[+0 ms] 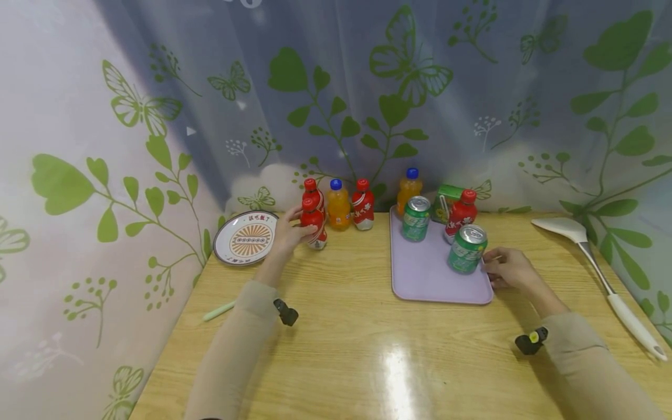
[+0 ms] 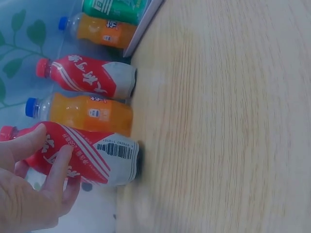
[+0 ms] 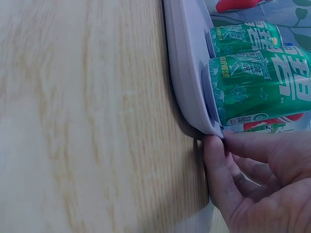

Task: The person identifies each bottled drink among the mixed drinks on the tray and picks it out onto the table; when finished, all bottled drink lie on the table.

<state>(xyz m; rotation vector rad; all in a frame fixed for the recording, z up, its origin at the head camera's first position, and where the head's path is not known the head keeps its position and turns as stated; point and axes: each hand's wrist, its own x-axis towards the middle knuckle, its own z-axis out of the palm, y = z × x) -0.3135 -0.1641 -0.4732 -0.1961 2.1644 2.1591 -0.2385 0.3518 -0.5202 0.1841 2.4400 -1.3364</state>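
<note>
My left hand point(image 1: 287, 234) grips a small red-labelled cola bottle point(image 1: 313, 220), thumb and fingers around its upper part. The left wrist view shows this bottle point(image 2: 114, 160) slightly tilted, its barcode facing the camera. Another red bottle point(image 1: 311, 188) stands right behind it, partly hidden. My right hand point(image 1: 508, 268) pinches the right rim of a lilac tray point(image 1: 425, 286); thumb and finger meet at its edge in the right wrist view. On the tray stand two green soda cans point(image 1: 467, 249) point(image 1: 416, 219), a red bottle point(image 1: 462, 214), an orange soda bottle point(image 1: 409, 189) and a green box point(image 1: 445, 199).
Beside the held bottle stand an orange soda bottle point(image 1: 338, 205) and a red bottle point(image 1: 363, 205). A patterned plate point(image 1: 223, 245) lies at the left, a pale green stick point(image 1: 218, 311) nearer. A white-handled spatula point(image 1: 632, 318) lies at the right. A curtain point(image 1: 336, 134) hangs behind the table.
</note>
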